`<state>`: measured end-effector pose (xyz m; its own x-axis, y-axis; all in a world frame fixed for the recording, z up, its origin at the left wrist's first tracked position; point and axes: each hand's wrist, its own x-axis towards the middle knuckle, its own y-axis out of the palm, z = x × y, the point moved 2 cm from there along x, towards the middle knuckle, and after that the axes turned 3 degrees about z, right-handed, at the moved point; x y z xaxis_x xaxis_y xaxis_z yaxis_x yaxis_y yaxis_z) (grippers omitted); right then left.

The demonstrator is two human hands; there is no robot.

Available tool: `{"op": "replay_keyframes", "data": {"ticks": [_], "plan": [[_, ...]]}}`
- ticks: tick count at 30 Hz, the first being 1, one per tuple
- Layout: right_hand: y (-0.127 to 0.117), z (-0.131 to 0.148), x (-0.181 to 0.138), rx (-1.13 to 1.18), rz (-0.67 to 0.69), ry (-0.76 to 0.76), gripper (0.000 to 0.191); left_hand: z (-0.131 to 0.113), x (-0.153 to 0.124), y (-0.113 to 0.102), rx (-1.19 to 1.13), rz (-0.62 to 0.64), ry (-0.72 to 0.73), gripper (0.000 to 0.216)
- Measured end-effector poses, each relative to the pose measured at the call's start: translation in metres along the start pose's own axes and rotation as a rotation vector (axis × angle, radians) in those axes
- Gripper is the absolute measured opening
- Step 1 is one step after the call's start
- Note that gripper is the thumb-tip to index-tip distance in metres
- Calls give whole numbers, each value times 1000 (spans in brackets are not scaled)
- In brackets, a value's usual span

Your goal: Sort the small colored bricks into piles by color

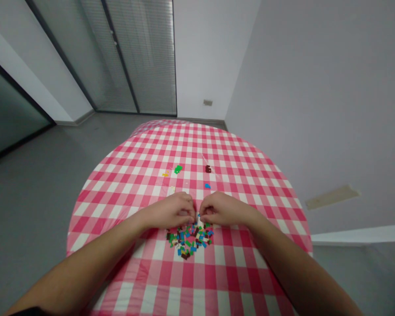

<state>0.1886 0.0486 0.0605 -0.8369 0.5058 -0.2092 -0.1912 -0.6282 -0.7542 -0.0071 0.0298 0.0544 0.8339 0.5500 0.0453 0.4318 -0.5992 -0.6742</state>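
left hand [179, 209] and right hand [221, 209] face each other at the far side of the brick pile [188, 240], a narrow gap between them. grip: fingers curled inward on both; cannot tell whether either one grasps a brick, the tips being too small to read.

brick pile: loose mix of blue, green, brown and pale pieces, a little yellow, lying on the tabletop [250, 175] between the forearms. seems set there so both hands reach it with little stretch. hands so close together suggest two-sided handling of something tiny.

beyond the knuckles: green bricks [178, 169], yellow bricks [165, 174] just to their left, brown bricks [208, 169] over to the right, blue bricks [207, 186] nearer the right hand. a pale piece [173, 189] sits just past the left hand. spacing by colour looks deliberate, probably to stop them mixing with the pile.

edges: checked cloth, rounded rim, well apart from the bricks at far side, left and right. grey wall [316, 109] rises past the right rim. sideways room looks ample for either hand; tightest spot is between the fingertips. forearms fence the pile left and right.
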Motion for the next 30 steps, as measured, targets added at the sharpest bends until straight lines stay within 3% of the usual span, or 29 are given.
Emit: {"op": "replay_keyframes", "data": {"ticks": [4, 7, 13, 17, 21, 30], "plan": [[-3, -2, 3, 20, -138, 9, 18, 17, -3, -10, -110, -210, -140, 13], [1, 0, 4, 9, -121, -18, 17, 25, -4, -13, -131, -240, -180, 13], [24, 25, 6, -39, 162, -174, 21, 23, -5, -17, -76, -84, -166, 13], [36, 37, 8, -99, 259, -188, 23, 15, -11, -18, -125, 147, -178, 14], [38, 35, 11, -171, 231, -142, 17, 10, -21, -21, -75, 315, -255, 13], [27, 28, 16, -142, 78, -32, 22, 16, -26, -20, -48, 370, -338, 14]]}}
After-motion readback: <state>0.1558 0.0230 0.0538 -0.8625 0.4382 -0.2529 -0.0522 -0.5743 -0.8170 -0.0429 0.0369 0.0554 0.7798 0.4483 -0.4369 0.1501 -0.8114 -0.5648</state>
